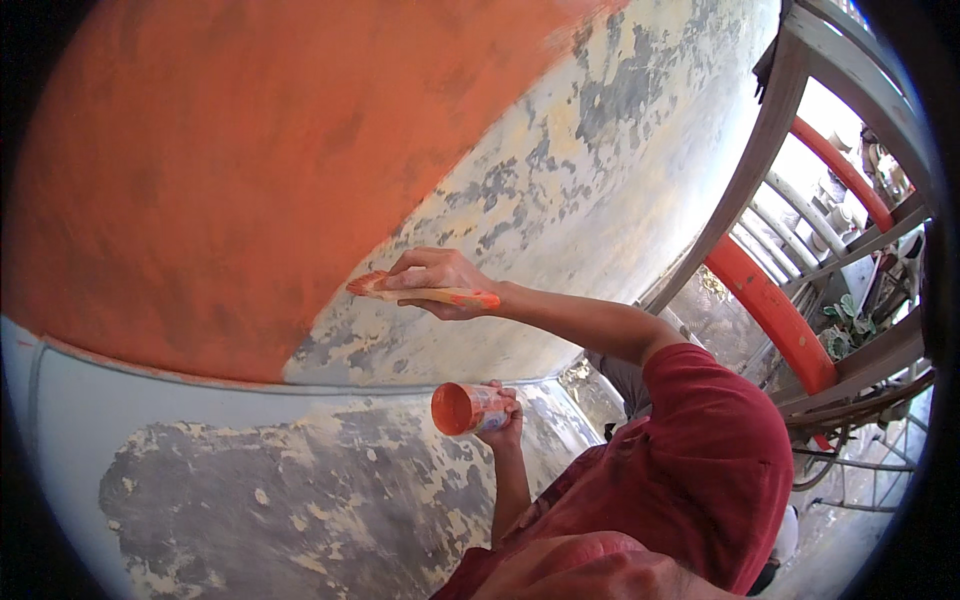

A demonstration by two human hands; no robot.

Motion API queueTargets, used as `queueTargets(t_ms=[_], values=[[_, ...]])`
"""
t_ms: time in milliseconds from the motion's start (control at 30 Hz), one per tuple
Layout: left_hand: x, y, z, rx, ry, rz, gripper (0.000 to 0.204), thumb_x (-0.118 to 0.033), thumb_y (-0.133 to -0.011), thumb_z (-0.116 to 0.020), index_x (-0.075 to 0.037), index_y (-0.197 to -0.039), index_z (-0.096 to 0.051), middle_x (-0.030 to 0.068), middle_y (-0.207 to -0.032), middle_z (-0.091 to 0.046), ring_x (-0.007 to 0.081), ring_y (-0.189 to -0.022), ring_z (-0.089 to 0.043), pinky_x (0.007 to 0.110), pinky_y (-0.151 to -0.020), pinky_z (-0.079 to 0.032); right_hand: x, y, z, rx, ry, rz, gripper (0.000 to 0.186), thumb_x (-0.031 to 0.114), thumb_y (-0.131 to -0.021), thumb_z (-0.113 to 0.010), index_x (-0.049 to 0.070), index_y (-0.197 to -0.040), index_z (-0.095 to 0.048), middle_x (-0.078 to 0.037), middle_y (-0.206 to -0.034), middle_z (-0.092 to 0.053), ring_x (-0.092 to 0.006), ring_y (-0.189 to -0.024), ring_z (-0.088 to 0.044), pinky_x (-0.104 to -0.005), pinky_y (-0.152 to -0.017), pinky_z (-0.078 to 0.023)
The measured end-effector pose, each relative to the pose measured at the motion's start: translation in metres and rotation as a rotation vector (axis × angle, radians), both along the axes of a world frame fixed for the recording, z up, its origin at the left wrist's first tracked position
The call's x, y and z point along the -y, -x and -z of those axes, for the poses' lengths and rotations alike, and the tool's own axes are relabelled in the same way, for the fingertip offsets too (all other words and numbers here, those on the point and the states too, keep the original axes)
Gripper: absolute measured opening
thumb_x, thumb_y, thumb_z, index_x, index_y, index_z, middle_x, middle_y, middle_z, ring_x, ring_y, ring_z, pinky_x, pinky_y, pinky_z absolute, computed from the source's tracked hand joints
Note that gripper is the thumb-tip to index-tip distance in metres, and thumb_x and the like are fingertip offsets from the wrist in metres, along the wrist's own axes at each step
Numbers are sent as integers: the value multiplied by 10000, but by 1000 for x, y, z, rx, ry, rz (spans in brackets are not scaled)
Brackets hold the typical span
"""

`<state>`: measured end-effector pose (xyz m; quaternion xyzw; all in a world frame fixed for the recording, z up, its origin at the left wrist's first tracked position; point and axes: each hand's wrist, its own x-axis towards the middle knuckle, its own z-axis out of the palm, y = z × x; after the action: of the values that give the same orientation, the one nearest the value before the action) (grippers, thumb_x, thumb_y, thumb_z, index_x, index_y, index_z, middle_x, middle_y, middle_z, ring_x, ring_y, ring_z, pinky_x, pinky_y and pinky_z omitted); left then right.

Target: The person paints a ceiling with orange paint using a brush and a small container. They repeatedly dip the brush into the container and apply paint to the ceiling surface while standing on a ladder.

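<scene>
My right hand (440, 280) is closed around a paintbrush (465, 298) with an orange-smeared wooden handle. The brush's orange-coated bristles lie at the wall, by the slanting lower edge of a wide orange painted area (230, 180). Whether the tips press on the surface is hard to tell. Below and to the right of the brush, my left hand (507, 420) grips a small round paint can (470, 409). Orange paint coats the can's mouth, which faces left, and its side has a printed label. Some left fingers are hidden behind the can.
Bare patchy wall (560, 200) in white, cream and grey borders the orange area. A ledge line separates it from a flaking lower wall (300, 490). On the right stand a curved-looking wooden frame (765, 140), a red-orange bar (770, 310), and green plants (848, 328).
</scene>
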<state>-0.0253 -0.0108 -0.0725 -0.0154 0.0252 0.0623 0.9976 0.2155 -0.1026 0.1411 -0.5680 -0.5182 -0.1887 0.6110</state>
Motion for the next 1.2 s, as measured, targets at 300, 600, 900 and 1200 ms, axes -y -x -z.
queueTargets(t_ms=[300, 600, 900, 1200], values=[[28, -1, 1, 95, -15, -81, 567, -362, -819, -668, -87, -1290, -514, 94, -1271, -493, 314, -1146, -505, 417, -797, -484, 196, -192, 4, -505, -588, 483, 337, 259, -903, -630, 25, -1145, -625, -57, -1107, -639, -137, -843, -588, -255, -656, -477], [54, -29, 3, 112, -37, -78, 581, -429, -827, -663, -77, -1274, -542, 131, -1267, -535, 333, -1120, -521, 430, -800, -504, 188, -119, 19, -337, -525, 792, 266, 180, -938, -636, 19, -1149, -632, -47, -973, -639, -132, -834, -577, -283, -753, -476], [82, -45, 6, 30, -33, -67, 662, -502, -748, -692, -85, -1239, -540, 146, -1224, -569, 355, -1062, -554, 407, -725, -506, 201, -5, 18, -716, -388, 287, 316, 167, -915, -643, 25, -1194, -607, -37, -1023, -641, -86, -829, -575, -235, -622, -485], [132, -66, -24, -9, 59, -49, 668, -591, -784, -565, -114, -1252, -547, 138, -1165, -595, 364, -1044, -570, 436, -710, -521, 245, -3, -9, -744, -500, 303, 324, 235, -925, -637, 66, -1198, -590, -36, -1085, -630, -100, -904, -592, -242, -623, -490]])
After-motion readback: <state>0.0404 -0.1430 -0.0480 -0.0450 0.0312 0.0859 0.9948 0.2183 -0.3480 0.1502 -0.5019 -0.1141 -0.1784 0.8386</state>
